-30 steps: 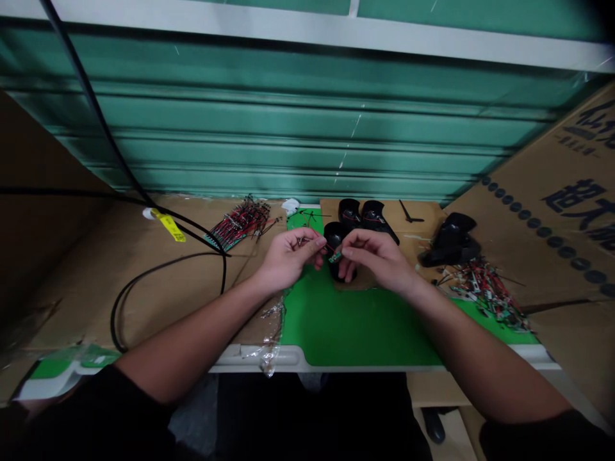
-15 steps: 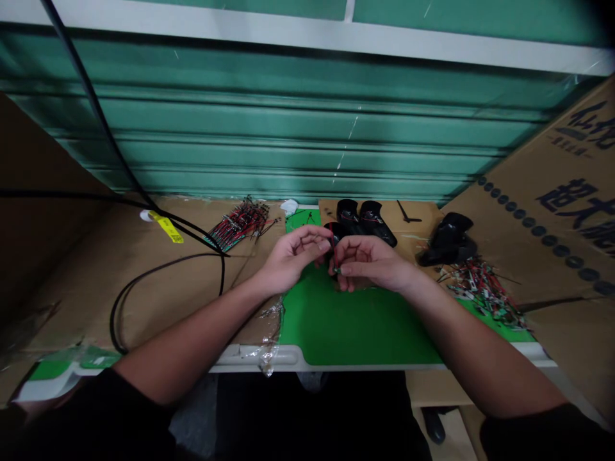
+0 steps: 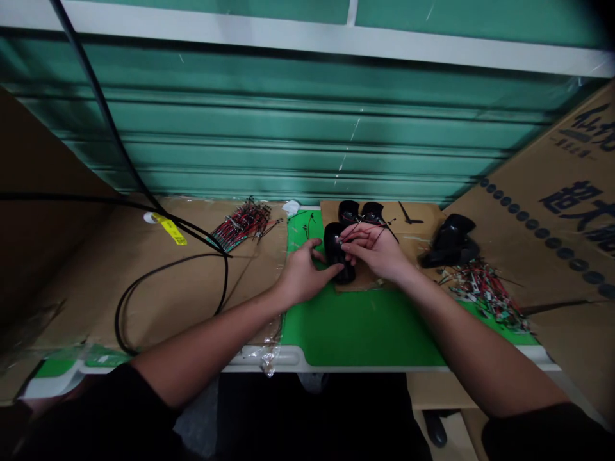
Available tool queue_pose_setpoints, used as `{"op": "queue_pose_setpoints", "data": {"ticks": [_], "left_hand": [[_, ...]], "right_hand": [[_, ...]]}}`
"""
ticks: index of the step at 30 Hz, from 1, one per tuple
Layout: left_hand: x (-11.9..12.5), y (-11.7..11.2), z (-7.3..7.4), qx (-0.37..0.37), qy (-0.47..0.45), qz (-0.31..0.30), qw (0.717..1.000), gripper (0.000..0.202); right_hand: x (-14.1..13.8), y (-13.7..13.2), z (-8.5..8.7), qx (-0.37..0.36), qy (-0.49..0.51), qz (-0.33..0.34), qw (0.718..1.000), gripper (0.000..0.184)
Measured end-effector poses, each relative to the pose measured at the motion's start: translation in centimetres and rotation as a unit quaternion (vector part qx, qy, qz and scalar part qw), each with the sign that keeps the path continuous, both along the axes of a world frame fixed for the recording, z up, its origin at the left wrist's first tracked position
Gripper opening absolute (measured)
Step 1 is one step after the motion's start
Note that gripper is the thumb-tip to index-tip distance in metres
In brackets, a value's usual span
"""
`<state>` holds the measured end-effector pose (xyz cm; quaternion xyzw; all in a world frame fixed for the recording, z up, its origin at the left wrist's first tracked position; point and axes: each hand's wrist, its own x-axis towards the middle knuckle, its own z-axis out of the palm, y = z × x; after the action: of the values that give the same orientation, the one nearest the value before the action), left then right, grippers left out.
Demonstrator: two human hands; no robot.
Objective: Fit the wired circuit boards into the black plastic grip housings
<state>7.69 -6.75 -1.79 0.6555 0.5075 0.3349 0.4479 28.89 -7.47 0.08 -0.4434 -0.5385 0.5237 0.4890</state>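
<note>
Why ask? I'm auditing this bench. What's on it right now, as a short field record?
Left hand: pressed against a black plastic housing
Right hand: holding thin red-and-black wires above that housing
Beyond the hands: two more black housings
Under the hands: green mat
Left of the hands: bundle of red-and-black wired leads
Right of the hands: heap of loose wired leads

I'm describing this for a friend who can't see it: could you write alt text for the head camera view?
Two bare hands work over a green mat: the left hand rests against a black plastic piece, while the right hand pinches thin red and black wires above it. A wire bundle lies to the left, a loose wire heap to the right.
</note>
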Motion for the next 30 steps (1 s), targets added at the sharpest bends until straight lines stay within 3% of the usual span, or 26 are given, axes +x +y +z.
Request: {"op": "queue_pose_setpoints", "data": {"ticks": [5, 8, 12, 17, 21, 25, 30], "left_hand": [[0.0, 0.4, 1.5, -0.119, -0.057, 0.016, 0.991, 0.066], [-0.2, 0.3, 2.1, -0.158, -0.121, -0.004, 0.98, 0.051], [-0.8, 0.3, 2.5, -0.16, -0.19, -0.039, 0.968, 0.028], [-1.4, 0.0, 3.2, -0.158, -0.24, -0.094, 0.953, 0.037], [-1.6, -0.4, 3.5, -0.159, -0.231, -0.13, 0.951, 0.044], [-1.8, -0.6, 3.6, -0.164, -0.228, -0.156, 0.947, 0.049], [-2.2, -0.6, 3.7, -0.179, -0.226, -0.187, 0.939, 0.056]], "right_hand": [[-0.4, -0.2, -0.3, 0.015, -0.017, 0.009, 1.0, 0.041], [-0.3, -0.6, 0.0, 0.072, -0.076, -0.038, 0.994, 0.035], [0.2, -1.3, 1.0, 0.196, -0.221, -0.135, 0.946, 0.021], [0.6, -1.9, 2.1, 0.339, -0.272, -0.101, 0.895, 0.015], [0.4, -2.1, 2.2, 0.39, -0.267, -0.096, 0.876, 0.021], [0.2, -2.3, 2.2, 0.388, -0.275, -0.106, 0.873, 0.026], [0.3, -2.3, 2.2, 0.387, -0.216, -0.067, 0.894, 0.024]]}}
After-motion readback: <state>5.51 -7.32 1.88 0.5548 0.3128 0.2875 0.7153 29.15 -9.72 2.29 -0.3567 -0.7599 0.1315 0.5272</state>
